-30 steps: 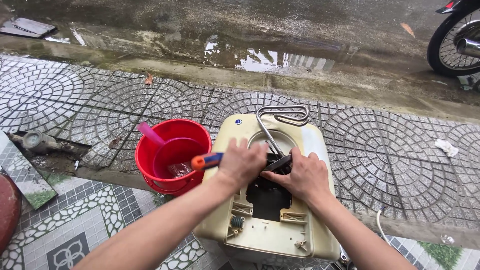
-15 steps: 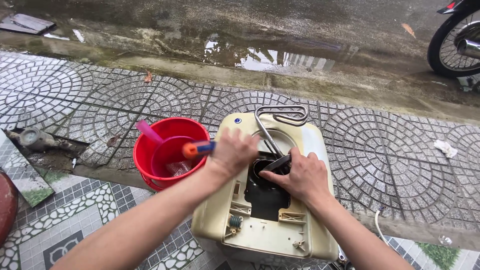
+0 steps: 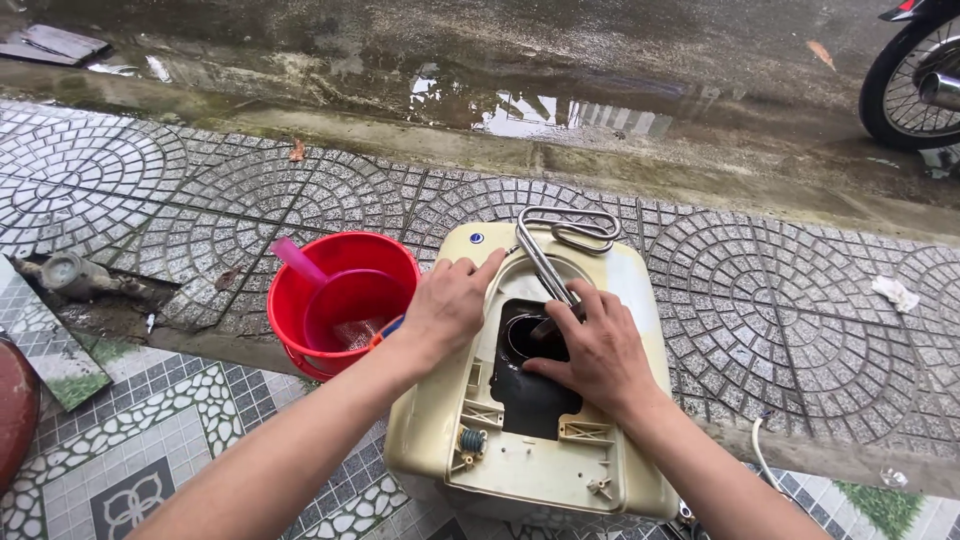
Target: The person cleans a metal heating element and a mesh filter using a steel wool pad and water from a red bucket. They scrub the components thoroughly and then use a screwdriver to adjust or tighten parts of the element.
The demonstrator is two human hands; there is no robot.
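Observation:
A cream plastic water-heater casing point(image 3: 610, 275) lies on the paving with a dark opening point(image 3: 525, 400) in its middle. A bent metal heating element point(image 3: 568, 232) sticks out of that opening toward the far end. My right hand point(image 3: 592, 352) sits at the opening's right edge, fingers closed around the element's base. My left hand point(image 3: 447, 305) presses on the casing's left rim. An orange and blue tool handle point(image 3: 387, 328) pokes out under its wrist, so the hand seems to hold a screwdriver.
A red bucket point(image 3: 392, 252) with a pink scoop point(image 3: 335, 300) stands just left of the casing. Wet road with a puddle point(image 3: 545, 112) lies beyond the kerb. A motorbike wheel point(image 3: 908, 85) is top right, a metal pipe fitting point(image 3: 68, 272) far left, a white cable point(image 3: 758, 455) right.
My left hand has moved off the opening to the casing's left rim, and the tool handle has swung down under my wrist. My right hand stays at the element.

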